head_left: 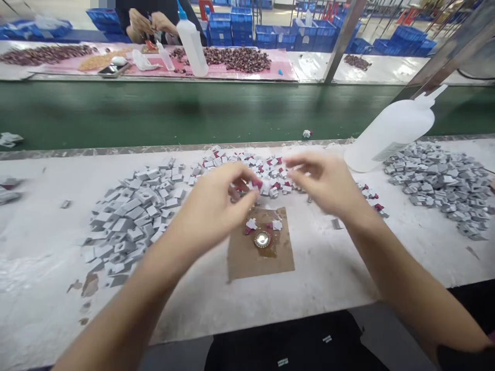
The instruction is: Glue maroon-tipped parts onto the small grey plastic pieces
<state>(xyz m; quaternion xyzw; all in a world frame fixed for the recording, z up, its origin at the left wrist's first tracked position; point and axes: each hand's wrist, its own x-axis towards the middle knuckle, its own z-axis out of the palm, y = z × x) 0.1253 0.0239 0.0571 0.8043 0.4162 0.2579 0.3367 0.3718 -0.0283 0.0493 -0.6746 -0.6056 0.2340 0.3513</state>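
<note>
My left hand (pixel 222 198) pinches a small dark-red and white piece (pixel 257 183) between thumb and fingers, above the far edge of a brown cardboard square (pixel 247 265). To its right, my right hand (pixel 323 180) hovers with thumb and fingers apart, slightly blurred, and nothing shows between them. Beyond both hands spreads a pile of white and dark-red pieces (pixel 232 158). On the cardboard sit a round metal-rimmed dish (pixel 262 239) with a shiny middle, a wet amber patch around it, and two red-and-white pieces (pixel 277 225).
Grey block-like pieces (pixel 135 211) are heaped on the left, with another grey heap (pixel 444 180) at right. A large white squeeze bottle (pixel 390 134) leans behind my right hand. Across the green strip (pixel 154 111), another person's hands (pixel 152 23) work near a white bottle (pixel 192 46).
</note>
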